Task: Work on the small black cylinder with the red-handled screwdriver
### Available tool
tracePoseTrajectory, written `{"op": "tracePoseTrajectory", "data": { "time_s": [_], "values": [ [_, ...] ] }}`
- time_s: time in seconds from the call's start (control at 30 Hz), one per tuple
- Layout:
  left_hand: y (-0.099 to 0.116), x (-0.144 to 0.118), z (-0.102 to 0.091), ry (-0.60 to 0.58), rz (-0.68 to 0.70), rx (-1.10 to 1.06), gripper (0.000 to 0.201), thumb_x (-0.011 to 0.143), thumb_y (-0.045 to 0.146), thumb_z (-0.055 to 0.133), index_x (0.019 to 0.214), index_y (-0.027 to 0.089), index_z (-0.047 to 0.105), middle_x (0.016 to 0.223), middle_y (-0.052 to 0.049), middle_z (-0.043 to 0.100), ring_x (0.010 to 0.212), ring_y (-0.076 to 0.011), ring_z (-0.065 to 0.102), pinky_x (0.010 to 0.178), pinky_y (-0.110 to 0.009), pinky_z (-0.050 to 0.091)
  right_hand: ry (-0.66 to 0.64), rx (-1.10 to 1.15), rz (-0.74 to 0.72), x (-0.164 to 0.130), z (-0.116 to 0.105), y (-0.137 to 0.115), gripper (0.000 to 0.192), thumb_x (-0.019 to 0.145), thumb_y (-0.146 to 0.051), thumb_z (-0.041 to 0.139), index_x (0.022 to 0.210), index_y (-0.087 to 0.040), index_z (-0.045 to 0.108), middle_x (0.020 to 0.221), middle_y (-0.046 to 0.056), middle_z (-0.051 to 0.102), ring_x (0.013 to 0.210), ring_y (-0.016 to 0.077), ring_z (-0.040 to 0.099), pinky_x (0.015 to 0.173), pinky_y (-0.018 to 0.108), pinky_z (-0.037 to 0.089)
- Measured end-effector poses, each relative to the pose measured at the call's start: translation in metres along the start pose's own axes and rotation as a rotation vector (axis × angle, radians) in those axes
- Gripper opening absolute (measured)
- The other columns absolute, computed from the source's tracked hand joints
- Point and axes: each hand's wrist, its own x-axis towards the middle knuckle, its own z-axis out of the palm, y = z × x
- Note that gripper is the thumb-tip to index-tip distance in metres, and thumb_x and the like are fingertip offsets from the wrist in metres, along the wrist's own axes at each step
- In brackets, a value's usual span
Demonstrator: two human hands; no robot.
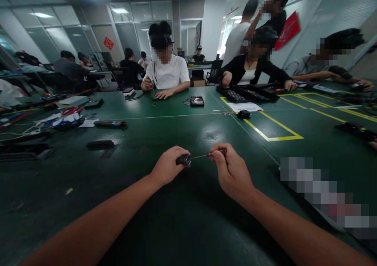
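Note:
My left hand [167, 166] is closed around a small black cylindrical handle [183, 159] held just above the green table [147, 203]. My right hand [231, 170] pinches a thin screwdriver bit [216, 153] with a reddish end; its slim metal shaft [198, 156] runs left to the mouth of the handle. Both hands hover at the table's middle, close together. Whether the shaft is seated inside the handle cannot be told.
A black pen-like tool [110, 123] and a flat black bar [100, 144] lie to the left, near tangled cables [66, 117]. A hard drive [197, 101] sits ahead. Yellow tape lines [273, 132], a small black box [243, 114] and black trays [247, 93] lie right. Other people sit across.

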Motion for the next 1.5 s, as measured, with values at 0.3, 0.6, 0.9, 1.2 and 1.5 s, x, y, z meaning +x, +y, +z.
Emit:
{"op": "tracePoseTrajectory", "data": {
  "time_s": [0.3,0.6,0.9,1.2,1.5],
  "values": [
    [0.004,-0.001,0.003,-0.038,0.026,0.038,0.033,0.076,0.011,0.081,0.106,0.021,0.070,0.107,-0.003,0.068,0.101,-0.0200,0.064,0.092,-0.036,0.050,-0.091,-0.052,-0.043,0.001,-0.001,-0.003,0.014,0.103,-0.028,0.042,0.100,-0.021,0.054,0.082,0.005,0.067,0.070,0.0190,0.065,0.062,0.031,0.046],
    [0.000,0.001,0.001,0.021,-0.019,-0.023,0.032,0.075,0.011,0.083,0.103,0.020,0.070,0.104,-0.002,0.068,0.098,-0.0187,0.064,0.090,-0.034,0.051,-0.062,-0.111,-0.058,0.001,0.000,-0.002,0.011,0.102,-0.026,0.043,0.098,-0.022,0.053,0.083,0.006,0.067,0.073,0.0204,0.065,0.064,0.032,0.046],
    [-0.005,-0.001,0.003,-0.009,0.029,-0.092,0.036,0.082,0.017,0.078,0.117,0.024,0.070,0.114,-0.004,0.071,0.107,-0.0199,0.066,0.098,-0.038,0.051,0.013,-0.013,-0.019,-0.002,0.000,-0.001,0.017,0.104,-0.033,0.042,0.103,-0.022,0.055,0.078,0.003,0.066,0.063,0.0175,0.063,0.059,0.030,0.045],
    [-0.006,-0.002,0.002,-0.051,0.060,-0.082,0.034,0.084,0.016,0.076,0.117,0.024,0.070,0.114,-0.003,0.072,0.107,-0.0194,0.067,0.100,-0.038,0.051,-0.091,-0.014,-0.030,0.002,-0.001,0.002,0.015,0.104,-0.031,0.043,0.104,-0.021,0.055,0.086,0.005,0.068,0.077,0.0200,0.067,0.069,0.032,0.048],
    [-0.005,0.000,0.001,-0.009,0.035,-0.071,0.033,0.083,0.013,0.076,0.114,0.022,0.071,0.113,-0.005,0.071,0.106,-0.0201,0.066,0.099,-0.040,0.052,-0.047,0.054,0.058,0.003,0.002,0.007,0.020,0.105,-0.035,0.041,0.097,-0.022,0.055,0.080,0.003,0.066,0.072,0.0189,0.065,0.065,0.031,0.047]
  ]
}}
